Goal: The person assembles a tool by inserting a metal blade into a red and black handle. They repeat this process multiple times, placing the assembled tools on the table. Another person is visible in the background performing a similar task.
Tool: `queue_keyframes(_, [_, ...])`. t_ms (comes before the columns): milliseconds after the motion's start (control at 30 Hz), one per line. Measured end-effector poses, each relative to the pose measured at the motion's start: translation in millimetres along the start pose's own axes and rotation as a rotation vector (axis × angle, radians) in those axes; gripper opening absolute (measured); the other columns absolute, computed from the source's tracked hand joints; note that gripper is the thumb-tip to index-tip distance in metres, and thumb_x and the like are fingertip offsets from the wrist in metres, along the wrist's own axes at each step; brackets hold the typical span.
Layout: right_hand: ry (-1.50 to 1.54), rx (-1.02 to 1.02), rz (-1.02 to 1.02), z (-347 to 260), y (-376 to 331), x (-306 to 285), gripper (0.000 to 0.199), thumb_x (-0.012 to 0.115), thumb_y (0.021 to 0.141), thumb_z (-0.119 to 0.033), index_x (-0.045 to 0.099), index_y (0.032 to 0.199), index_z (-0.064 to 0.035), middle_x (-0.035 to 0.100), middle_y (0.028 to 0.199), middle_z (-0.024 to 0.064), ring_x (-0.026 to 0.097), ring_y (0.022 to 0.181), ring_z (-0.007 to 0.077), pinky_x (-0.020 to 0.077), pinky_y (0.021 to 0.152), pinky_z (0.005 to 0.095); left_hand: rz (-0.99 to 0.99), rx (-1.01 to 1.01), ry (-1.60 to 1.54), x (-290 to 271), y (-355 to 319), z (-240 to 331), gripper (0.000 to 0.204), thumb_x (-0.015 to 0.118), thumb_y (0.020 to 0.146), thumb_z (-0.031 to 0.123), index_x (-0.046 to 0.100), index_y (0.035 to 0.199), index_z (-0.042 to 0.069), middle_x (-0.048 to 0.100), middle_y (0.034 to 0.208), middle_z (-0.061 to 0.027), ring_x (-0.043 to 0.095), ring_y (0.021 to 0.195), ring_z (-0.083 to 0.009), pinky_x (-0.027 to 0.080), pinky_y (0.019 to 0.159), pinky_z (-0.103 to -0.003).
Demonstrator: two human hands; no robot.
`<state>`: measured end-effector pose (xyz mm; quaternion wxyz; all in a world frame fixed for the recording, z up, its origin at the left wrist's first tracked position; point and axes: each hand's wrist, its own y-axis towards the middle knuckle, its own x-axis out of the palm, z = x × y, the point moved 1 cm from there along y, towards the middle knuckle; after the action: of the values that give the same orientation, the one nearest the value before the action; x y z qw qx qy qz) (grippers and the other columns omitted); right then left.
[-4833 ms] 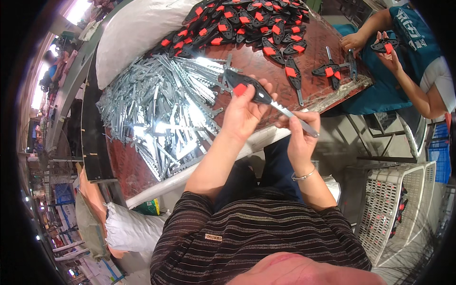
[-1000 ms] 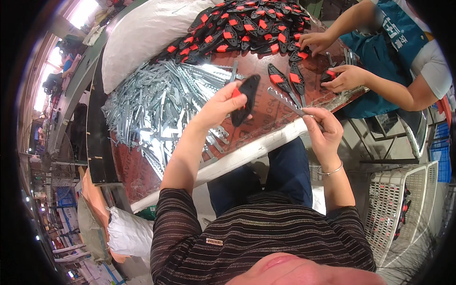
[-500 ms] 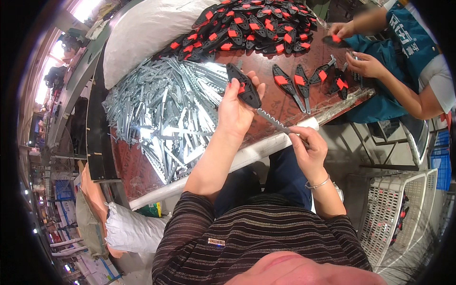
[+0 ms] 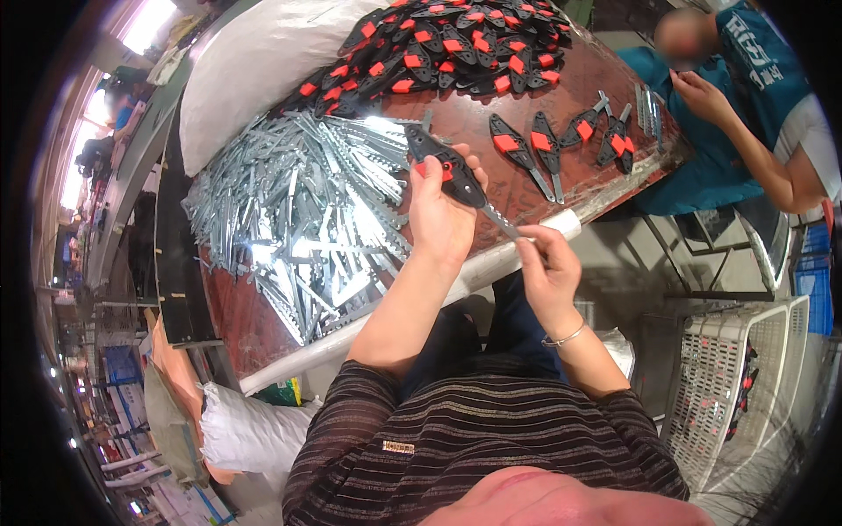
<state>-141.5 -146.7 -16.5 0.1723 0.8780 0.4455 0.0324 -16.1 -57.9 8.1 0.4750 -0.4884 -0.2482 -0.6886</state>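
My left hand [image 4: 441, 219] is wrapped round a black, diamond-shaped plastic handle [image 4: 462, 189] with a red tab, holding it tilted over the table edge. From its lower end runs a grey toothed metal strip [image 4: 498, 219], whose outer end is pinched between the thumb and fingers of my right hand [image 4: 551, 270]. How far the strip reaches inside the handle is hidden. Left of my left hand lies a big heap of loose metal strips [image 4: 298, 210]. Several handles with strips in them, one of them a black-and-red handle [image 4: 517, 145], lie to the right.
Behind is a pile of black-and-red handles [image 4: 456, 48], beside a bulging white sack [image 4: 254, 79]. A co-worker in a teal apron [image 4: 745, 96] sits at the right, one hand [image 4: 702, 95] raised. White plastic baskets [image 4: 702, 386] stand on the floor at right; a white sack [image 4: 250, 430] lies at left.
My right hand has moved toward my left, and less of the strip shows between handle and fingers. The co-worker's far hand, with a black-and-red handle, has left its place over the table.
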Motion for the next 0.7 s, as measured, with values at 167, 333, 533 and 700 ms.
queue_keyframes(167, [0.122, 0.077, -0.107, 2, 10, 4, 0.021, 0.056, 0.088, -0.007, 0.054, 0.109, -0.0007, 0.054, 0.073, -0.0019, 0.044, 0.06, 0.0031, 0.0351, 0.054, 0.0171, -0.212, -0.161, -0.029, -4, -5, 1, 0.039, 0.038, 0.097, 0.035, 0.039, 0.127, 0.011, 0.05, 0.119, -0.0136, 0.052, 0.107, -0.027, 0.042, 0.092, -0.046])
queue_keyframes(333, [0.634, 0.412, -0.221, -2, 14, -10, 0.022, 0.054, 0.091, -0.014, 0.053, 0.108, 0.0003, 0.044, 0.069, -0.0073, 0.033, 0.058, 0.0009, 0.0273, 0.051, 0.0165, -0.378, -0.219, -0.031, -6, 1, 6, 0.052, 0.047, 0.091, 0.042, 0.036, 0.132, 0.012, 0.05, 0.124, -0.0112, 0.047, 0.117, -0.0272, 0.036, 0.1, -0.05])
queue_keyframes(533, [0.622, 0.343, -0.153, -5, 9, 5, 0.016, 0.054, 0.091, -0.011, 0.048, 0.102, -0.0022, 0.042, 0.072, -0.0066, 0.034, 0.061, 0.0007, 0.0279, 0.053, 0.0164, -0.417, -0.112, 0.124, -22, 2, -2, 0.053, 0.057, 0.086, 0.04, 0.04, 0.125, 0.008, 0.054, 0.112, -0.0095, 0.055, 0.106, -0.0269, 0.047, 0.091, -0.047])
queue_keyframes(700, [0.669, 0.287, -0.132, -3, 15, 17, 0.017, 0.051, 0.091, -0.007, 0.041, 0.104, -0.0032, 0.05, 0.085, -0.001, 0.042, 0.071, 0.0026, 0.0352, 0.062, 0.0169, -0.306, -0.044, 0.202, -18, -2, -10, 0.05, 0.052, 0.09, 0.04, 0.041, 0.123, 0.004, 0.056, 0.106, -0.0104, 0.059, 0.097, -0.0241, 0.053, 0.082, -0.041])
